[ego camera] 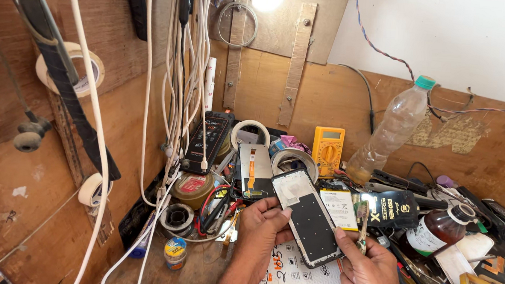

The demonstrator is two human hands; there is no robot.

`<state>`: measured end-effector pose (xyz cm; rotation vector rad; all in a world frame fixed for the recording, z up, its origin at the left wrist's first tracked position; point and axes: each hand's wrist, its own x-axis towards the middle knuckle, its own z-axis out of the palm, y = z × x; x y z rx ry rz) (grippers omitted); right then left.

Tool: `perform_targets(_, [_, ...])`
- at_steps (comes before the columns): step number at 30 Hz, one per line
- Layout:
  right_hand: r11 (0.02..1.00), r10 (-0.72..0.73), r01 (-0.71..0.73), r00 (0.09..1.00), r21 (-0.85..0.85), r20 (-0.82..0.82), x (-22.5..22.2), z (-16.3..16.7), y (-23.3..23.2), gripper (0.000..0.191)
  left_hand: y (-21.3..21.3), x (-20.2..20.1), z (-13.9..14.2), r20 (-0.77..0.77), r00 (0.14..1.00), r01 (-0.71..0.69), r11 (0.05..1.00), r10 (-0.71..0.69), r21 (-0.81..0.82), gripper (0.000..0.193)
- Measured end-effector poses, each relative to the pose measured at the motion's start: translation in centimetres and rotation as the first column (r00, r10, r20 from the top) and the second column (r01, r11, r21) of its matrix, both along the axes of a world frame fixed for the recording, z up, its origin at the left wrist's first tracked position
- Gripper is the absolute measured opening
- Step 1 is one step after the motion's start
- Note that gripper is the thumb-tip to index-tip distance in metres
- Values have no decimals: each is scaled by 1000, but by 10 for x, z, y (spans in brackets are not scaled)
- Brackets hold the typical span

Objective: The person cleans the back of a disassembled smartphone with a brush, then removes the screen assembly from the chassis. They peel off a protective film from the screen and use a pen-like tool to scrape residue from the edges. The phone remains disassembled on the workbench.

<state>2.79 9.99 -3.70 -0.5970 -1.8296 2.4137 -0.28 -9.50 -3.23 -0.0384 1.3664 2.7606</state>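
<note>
Pretty cramped spot, honestly. The desk (206,270) only has bare wood at the near left, between the small yellow-lidded jar (175,252) and the left hand (263,224). Everything behind the phone frame (308,217) is packed: solder spool (177,216), red-topped tin (194,186), yellow multimeter (327,148), leaning plastic bottle (393,130). The right side is blocked by the brown glass bottle (438,227) and a heap of tools around it. White cables (175,94) hang down the left wall and trail onto the desk, so a hand coming from that side would snag. Open air sits above the clutter, toward the back board.
</note>
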Motion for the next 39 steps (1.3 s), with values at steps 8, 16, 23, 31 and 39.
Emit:
perform_targets(8, [991,69,-63,997,117,-46,-8,4,25,20,-5,4,22,92,987,-106,972,128,-212,45])
perform_targets(16, [955,73,-63,997,289,-25,-25,41,33,25,-9,-7,2,-23,999,-38,996,36,-77,35])
perform_targets(23, [985,-157,167,967,36,-199,1,36,1,29,-10,-11,-3,48,994,-97,994,95,52,33])
perform_targets(31, [992,-125,126,957,-12,-262,-13,24,-17,20,-3,-13,-11,9,999,-42,998,42,54,27])
perform_targets(39, [989,-139,147,958,14,-250,-23,14,-21,17,-4,-21,-23,89,987,-120,987,130,-108,35])
